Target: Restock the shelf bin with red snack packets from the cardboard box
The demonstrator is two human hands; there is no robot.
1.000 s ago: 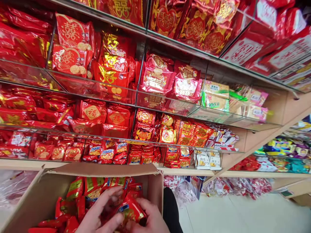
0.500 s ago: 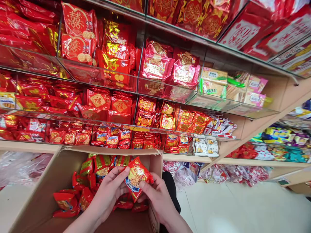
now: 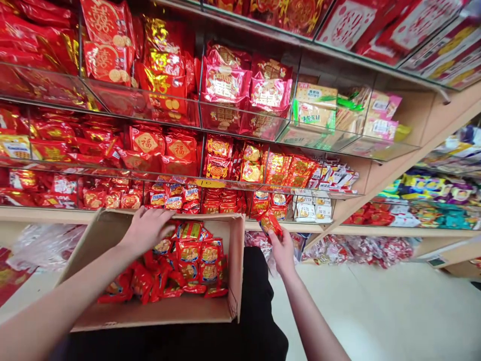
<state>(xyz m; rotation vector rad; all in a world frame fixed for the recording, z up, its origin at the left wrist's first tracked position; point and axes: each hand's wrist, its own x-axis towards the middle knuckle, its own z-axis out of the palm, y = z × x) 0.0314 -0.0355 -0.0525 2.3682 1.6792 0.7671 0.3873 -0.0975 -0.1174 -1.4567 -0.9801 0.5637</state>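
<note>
My right hand (image 3: 281,248) grips a small red snack packet (image 3: 269,224) at the front of the lowest shelf, beside similar red packets (image 3: 278,201) in a bin. My left hand (image 3: 148,229) is over the back left part of an open cardboard box (image 3: 236,265), with its fingers apart and nothing visibly held. Inside the box, many red packets (image 3: 189,253) lie piled, some in rows at the right and others loose at the left.
Shelves with clear dividers hold red and gold packets (image 3: 225,82) above the box. A yellow tag (image 3: 210,184) hangs on a shelf edge. Plastic bags (image 3: 361,245) lie beneath the right shelves. Black-clad legs (image 3: 259,306) are beside and below the box. Pale floor (image 3: 376,311) shows at right.
My hands have parted. The right one has carried the packet up and right to the shelf; the left one has let go and moved left over the box. The view has shifted.
</note>
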